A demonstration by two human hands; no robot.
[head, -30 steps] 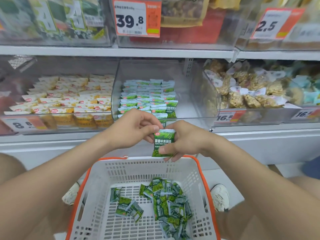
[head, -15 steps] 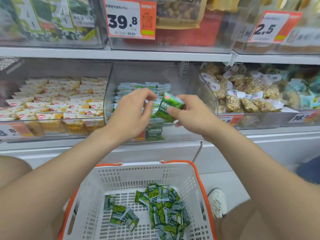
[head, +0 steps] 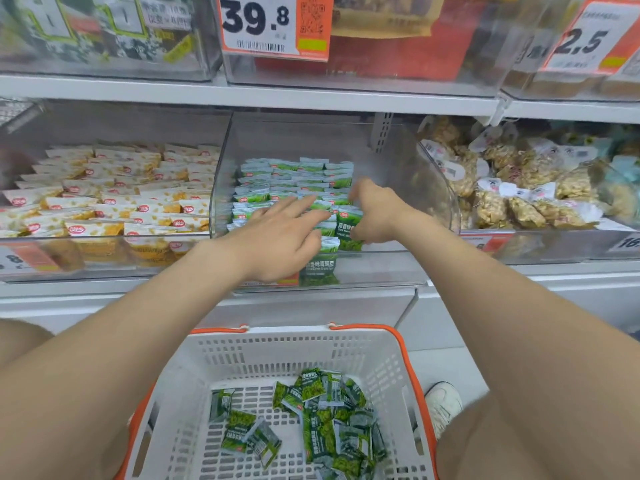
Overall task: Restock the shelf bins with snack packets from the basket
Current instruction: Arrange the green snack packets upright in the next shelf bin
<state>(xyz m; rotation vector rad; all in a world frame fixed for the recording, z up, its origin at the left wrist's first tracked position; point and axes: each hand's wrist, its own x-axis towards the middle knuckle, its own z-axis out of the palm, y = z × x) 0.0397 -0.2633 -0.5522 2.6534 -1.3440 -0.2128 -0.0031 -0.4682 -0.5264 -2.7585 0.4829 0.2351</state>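
Note:
Both my hands reach into the clear middle shelf bin (head: 398, 268), which holds rows of green snack packets (head: 294, 178). My right hand (head: 375, 211) pinches one green packet (head: 348, 228) at the front row of the stack. My left hand (head: 280, 239) lies flat with fingers spread over the packets beside it, holding nothing. Below, the white basket with orange rim (head: 412, 372) holds several loose green packets (head: 325, 420) scattered on its floor.
The bin to the left holds yellow-and-white packets (head: 110, 199); the bin to the right holds clear bags of brown snacks (head: 512, 188). Orange price tags (head: 273, 26) hang on the upper shelf. A white shoe (head: 441, 407) shows right of the basket.
Both hands moved up from above the basket and forward into the middle bin. The right hand carried the green packet down onto the front of the stack; the left hand let go and spread flat.

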